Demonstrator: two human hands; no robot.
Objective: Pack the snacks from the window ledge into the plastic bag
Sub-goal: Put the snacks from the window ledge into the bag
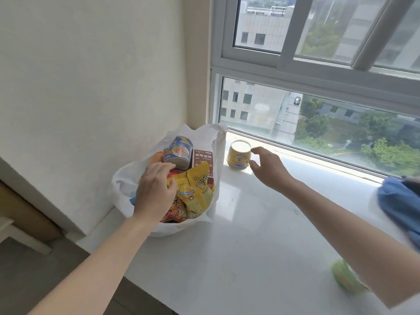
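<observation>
Sunlight comes through a big window with a grey frame [281, 64], and outside it are tall buildings and green trees. Under the window runs a wide white stone ledge [238, 235].

On the ledge, the person's left hand [156, 189] lies on top of the snacks inside a white plastic bag [127, 178]. Its fingers are a bit bent and rest on a yellow crinkly snack packet [197, 192]. I cannot tell if the fingers pinch the packet or only touch it.

The right hand [268, 169] is just to the right of the bag. Its fingers and thumb are spread apart and hold nothing. They are right beside a small round yellow can with a white top [239, 156], and I cannot tell if the fingertips touch it. The can stands upright on the ledge, just right of the bag and close to the window glass.

The bag sits open at the left end of the ledge, by the cream wall [91, 76]. Inside it, at the back, lie two blue round cans [179, 152]. Next to them stands a brown box with white writing [203, 155]. Red and orange packets [177, 212] poke out under the yellow one.

Far to the right of the bag lies a blue cloth thing [400, 201] at the picture's edge. Nearer the person, also far right of the bag, is a blurry green round thing [345, 278].
</observation>
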